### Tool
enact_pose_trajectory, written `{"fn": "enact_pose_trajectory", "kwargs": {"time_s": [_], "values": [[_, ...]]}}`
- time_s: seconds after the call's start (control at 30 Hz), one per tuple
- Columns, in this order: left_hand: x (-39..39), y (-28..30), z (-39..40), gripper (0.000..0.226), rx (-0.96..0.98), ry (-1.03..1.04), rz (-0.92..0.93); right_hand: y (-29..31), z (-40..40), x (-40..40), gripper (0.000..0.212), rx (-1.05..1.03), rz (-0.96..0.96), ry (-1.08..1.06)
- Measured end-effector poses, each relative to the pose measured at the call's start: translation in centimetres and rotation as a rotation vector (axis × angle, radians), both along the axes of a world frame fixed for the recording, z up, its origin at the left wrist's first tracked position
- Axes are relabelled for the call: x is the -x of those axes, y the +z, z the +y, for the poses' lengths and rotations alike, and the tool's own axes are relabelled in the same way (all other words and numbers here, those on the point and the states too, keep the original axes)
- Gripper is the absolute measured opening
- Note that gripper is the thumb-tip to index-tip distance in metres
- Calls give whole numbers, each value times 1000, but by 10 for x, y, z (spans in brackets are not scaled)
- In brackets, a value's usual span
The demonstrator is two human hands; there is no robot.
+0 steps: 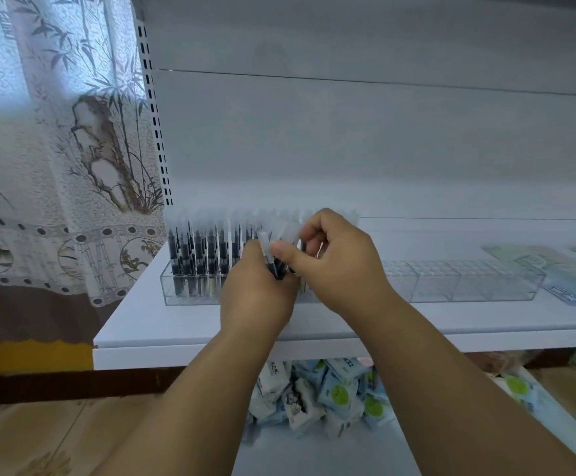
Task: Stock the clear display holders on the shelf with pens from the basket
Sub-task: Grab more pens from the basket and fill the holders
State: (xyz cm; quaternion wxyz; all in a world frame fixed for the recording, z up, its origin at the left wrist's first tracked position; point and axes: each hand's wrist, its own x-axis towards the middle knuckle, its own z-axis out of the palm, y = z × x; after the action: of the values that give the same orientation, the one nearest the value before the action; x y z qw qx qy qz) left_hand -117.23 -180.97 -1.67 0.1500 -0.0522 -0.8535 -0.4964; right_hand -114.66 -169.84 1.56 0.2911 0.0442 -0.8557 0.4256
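- Shelf [190, 324]: white, flat, landmark for the rest.
- Left holder [171, 286]: clear, on the shelf near its left end, filled with upright pens [194, 255], dark barrels, frosted caps.
- Right holder [468, 283]: clear, gridded, on the shelf just right of the hands, no pens visible in it.
- Left hand [257, 293]: above the shelf front, before the left holder's right end, fingers curled tight round a small bunch of pens, caps pointing up and slightly right.
- Bunch [276, 266]: dark barrels between the two hands, clear caps rising past the thumbs; blurred, count unclear.
- Right hand [334, 259]: above the shelf, touching the left hand, thumb pressed to the bunch, fingers bent narrow over the cap ends; whether pinching a single pen, cannot tell.
- Printed cards [568, 286]: flat on the shelf, far right, beyond the right holder.
- Packets [317, 393]: white, blue and green, heaped on the lower level beneath the shelf.
- Curtain [56, 149]: bamboo print, left of the shelf.
- Basket: not in sight.
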Motion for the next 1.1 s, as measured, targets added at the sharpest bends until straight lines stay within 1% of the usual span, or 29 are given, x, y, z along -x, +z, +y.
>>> {"fn": "enact_pose_trajectory", "kwargs": {"time_s": [0.07, 0.13, 0.17, 0.27, 0.4, 0.43, 0.47, 0.5, 0.53, 0.57, 0.6, 0.63, 0.67, 0.7, 0.77, 0.8, 0.83, 0.87, 0.93, 0.97, 1.03, 1.1], "values": [[2, 2, 5, 14, 77, 21, -6, 2, 0, -4, 37, -27, 12, -13], [7, 3, 10, 13, 246, 44, 9, 3, -1, -5, 32, -60, -7, 11], [9, 2, 12, 14, 293, 54, 20, 4, -2, -5, 28, -103, -15, 2], [12, 1, 15, 14, 287, 49, 0, 7, -2, -1, 20, -224, -20, -48], [17, 6, 17, 9, 390, -29, -30, 15, -3, 3, 17, -331, -17, -94], [17, 8, 17, 6, 378, -59, -50, 18, -4, 4, 16, -339, -13, -102], [16, 10, 16, 3, 308, -92, -81, 21, -4, 5, 15, -341, -8, -108], [14, 11, 16, 3, 176, -131, -125, 25, -5, 5, 15, -336, 1, -115], [10, 11, 14, 8, 18, -173, -189, 30, -4, 5, 16, -323, 16, -123], [8, 12, 13, 22, -113, -211, -259, 35, -3, 6, 17, -311, 29, -134], [7, 11, 10, 48, -208, -240, -317, 41, -1, 7, 18, -303, 38, -144], [8, 9, 8, 74, -259, -263, -351, 45, 0, 7, 19, -291, 39, -152], [9, 7, 5, 95, -283, -297, -352, 48, 2, 8, 19, -264, 31, -156], [10, 7, 3, 110, -296, -343, -337, 48, 3, 10, 20, -221, 17, -157], [11, 9, 0, 129, -368, -414, -334, 47, 5, 11, 21, -113, -11, -151], [10, 10, -2, 132, -434, -420, -344, 46, 7, 12, 22, -67, -16, -149], [9, 11, -4, 128, -511, -412, -367, 44, 9, 13, 23, -20, -20, -152], [8, 11, -6, 113, -595, -410, -399, 43, 13, 15, 25, 33, -20, -160], [4, 9, -7, 64, -764, -451, -504, 38, 19, 25, 27, 179, -38, -178], [1, 9, -4, 47, -872, -501, -566, 34, 18, 31, 26, 284, -61, -170], [-4, 8, 8, 31, -1038, -569, -634, 25, 11, 41, 22, 474, -84, -174], [-6, 9, 23, 24, -1142, -586, -645, 17, 6, 45, 24, 537, -59, -230]]}}
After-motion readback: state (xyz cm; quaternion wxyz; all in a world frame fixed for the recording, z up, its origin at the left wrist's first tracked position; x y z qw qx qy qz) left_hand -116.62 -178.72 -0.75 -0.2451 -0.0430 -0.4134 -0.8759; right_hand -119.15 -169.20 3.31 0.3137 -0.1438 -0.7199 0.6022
